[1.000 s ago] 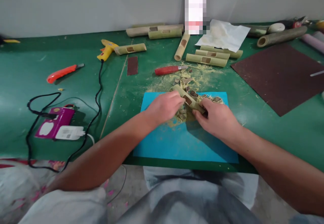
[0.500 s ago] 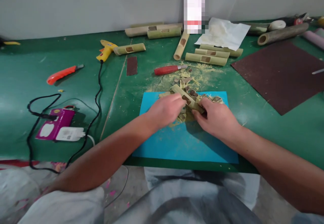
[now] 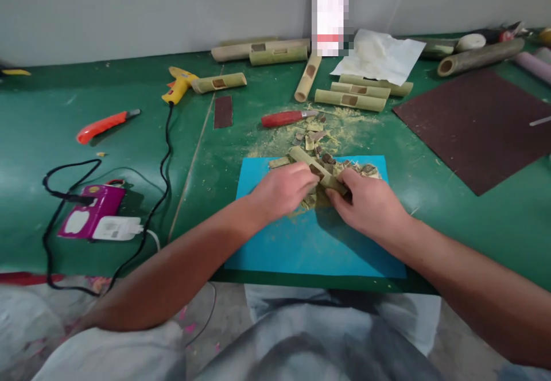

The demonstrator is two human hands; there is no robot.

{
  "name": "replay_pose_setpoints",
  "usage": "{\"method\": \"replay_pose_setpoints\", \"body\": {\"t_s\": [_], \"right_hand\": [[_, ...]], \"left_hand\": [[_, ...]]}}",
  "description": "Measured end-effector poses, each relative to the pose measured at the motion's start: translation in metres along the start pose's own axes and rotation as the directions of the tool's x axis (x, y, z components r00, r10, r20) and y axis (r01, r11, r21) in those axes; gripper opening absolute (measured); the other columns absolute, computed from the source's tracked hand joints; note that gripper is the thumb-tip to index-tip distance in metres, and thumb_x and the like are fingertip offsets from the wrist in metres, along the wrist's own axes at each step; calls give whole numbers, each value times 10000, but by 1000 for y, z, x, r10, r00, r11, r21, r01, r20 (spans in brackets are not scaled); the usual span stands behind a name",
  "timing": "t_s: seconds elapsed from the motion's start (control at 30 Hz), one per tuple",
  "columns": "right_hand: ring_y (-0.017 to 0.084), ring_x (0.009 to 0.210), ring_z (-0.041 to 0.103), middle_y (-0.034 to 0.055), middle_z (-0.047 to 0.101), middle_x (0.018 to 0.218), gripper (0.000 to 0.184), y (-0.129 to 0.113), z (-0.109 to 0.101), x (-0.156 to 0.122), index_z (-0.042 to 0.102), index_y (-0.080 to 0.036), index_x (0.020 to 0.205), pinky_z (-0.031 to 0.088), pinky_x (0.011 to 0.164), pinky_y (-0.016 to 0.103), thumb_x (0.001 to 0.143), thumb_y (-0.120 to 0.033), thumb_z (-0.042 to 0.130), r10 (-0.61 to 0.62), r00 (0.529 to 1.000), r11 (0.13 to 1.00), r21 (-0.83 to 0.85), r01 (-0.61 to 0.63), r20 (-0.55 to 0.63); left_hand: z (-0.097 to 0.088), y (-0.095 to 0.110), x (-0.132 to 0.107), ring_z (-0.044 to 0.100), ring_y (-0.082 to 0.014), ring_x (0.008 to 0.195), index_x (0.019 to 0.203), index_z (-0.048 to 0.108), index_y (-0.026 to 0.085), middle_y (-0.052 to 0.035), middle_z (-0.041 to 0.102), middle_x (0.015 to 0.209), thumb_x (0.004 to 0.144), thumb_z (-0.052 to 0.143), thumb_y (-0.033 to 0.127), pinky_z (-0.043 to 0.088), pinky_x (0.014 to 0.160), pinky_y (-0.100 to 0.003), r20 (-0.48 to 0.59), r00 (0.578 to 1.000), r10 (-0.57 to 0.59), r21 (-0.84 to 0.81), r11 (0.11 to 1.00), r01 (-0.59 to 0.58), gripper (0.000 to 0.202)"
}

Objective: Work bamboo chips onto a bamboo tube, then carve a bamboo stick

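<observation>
A short green bamboo tube (image 3: 316,170) with a rectangular cut-out lies slanted over the far part of the blue mat (image 3: 310,237). My right hand (image 3: 370,203) grips its near end with fingers curled round it. My left hand (image 3: 282,189) is closed at the tube's middle beside the cut-out; what its fingers pinch is hidden. Under both hands lies a heap of bamboo chips and shavings (image 3: 327,168).
A red-handled knife (image 3: 286,118) lies just beyond the shavings. Several bamboo tubes (image 3: 349,100), a glue gun (image 3: 178,82) with its black cord, an orange cutter (image 3: 103,124), a purple box (image 3: 92,217) and a dark sandpaper sheet (image 3: 477,123) lie on the green table (image 3: 55,134).
My left hand has slid slightly right along the bamboo tube toward the cut-out. The right hand and tube have barely moved.
</observation>
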State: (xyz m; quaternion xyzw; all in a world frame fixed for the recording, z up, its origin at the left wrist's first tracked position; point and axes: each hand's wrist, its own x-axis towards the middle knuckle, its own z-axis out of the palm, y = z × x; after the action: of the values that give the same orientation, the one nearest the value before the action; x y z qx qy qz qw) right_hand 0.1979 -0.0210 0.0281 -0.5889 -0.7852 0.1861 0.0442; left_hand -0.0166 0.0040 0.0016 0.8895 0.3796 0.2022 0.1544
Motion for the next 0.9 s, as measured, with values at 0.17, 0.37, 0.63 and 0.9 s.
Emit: {"method": "replay_pose_setpoints", "body": {"t_s": [0.17, 0.37, 0.63, 0.9], "right_hand": [[192, 605, 523, 62, 631, 711, 192, -1, 1, 0, 552, -210, 904, 237, 545, 301, 924, -391, 491, 3, 1000, 1000, 8, -3, -3], [185, 605, 515, 61, 632, 716, 182, -1, 1, -2, 539, -211, 896, 237, 545, 298, 928, -384, 495, 13, 1000, 1000, 16, -13, 1], [173, 600, 490, 44, 615, 707, 173, -1, -1, -1, 531, -211, 909, 253, 549, 295, 933, -378, 490, 20, 1000, 998, 55, -21, 15], [156, 576, 425, 13, 551, 666, 166, 1, -1, -1, 506, -220, 888, 244, 543, 289, 924, -382, 501, 29, 1000, 997, 71, -30, 8]], "left_hand": [[0, 0, -1, 660, -172, 851, 965, 712, 178, -78, 685, 904, 1051, 398, 272, 541, 760, -279, -8, 1000, 25, 89, 996, -25, 338], [-1, -1, -3, 670, -178, 857, 987, 717, 167, -84, 702, 927, 1059, 399, 270, 525, 741, -278, -8, 999, 50, 123, 991, -49, 342], [-1, 3, -5, 664, -173, 785, 992, 722, 155, -78, 703, 869, 1068, 400, 275, 508, 679, -272, -73, 993, 90, 153, 985, -78, 352], [2, 2, -5, 664, -176, 809, 1017, 724, 150, -85, 698, 892, 1074, 390, 292, 520, 702, -276, -98, 992, 75, 142, 988, -61, 367]]}}
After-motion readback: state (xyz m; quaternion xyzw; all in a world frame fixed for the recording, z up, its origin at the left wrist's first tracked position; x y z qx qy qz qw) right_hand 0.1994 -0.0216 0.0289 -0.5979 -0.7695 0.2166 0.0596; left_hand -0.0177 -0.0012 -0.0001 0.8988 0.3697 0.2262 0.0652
